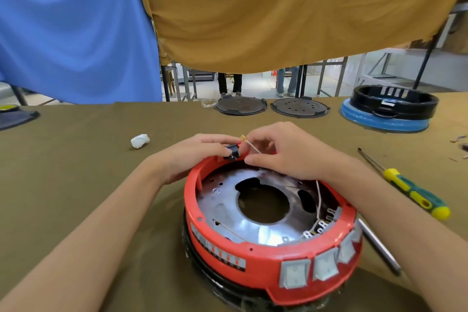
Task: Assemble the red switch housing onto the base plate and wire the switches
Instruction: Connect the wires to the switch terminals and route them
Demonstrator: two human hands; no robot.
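Note:
The round red switch housing (255, 263) sits in front of me over a shiny metal base plate (228, 210) with a large centre hole. Three grey rocker switches (324, 267) line its near right wall. At the far rim my left hand (195, 154) grips a small black socket part (231, 152) set into the housing. My right hand (286, 152) pinches a thin pale wire (250, 144) with a yellow terminal at its tip, just above that black part. Another pale wire (318, 200) runs down to the switch terminals inside the right wall.
A green and yellow screwdriver (405, 185) lies to the right, and a metal rod (379, 248) next to the housing. A white wad (139, 140) lies at left. Two dark round plates (240, 106) and a black ring on a blue one (390, 109) stand at the far edge.

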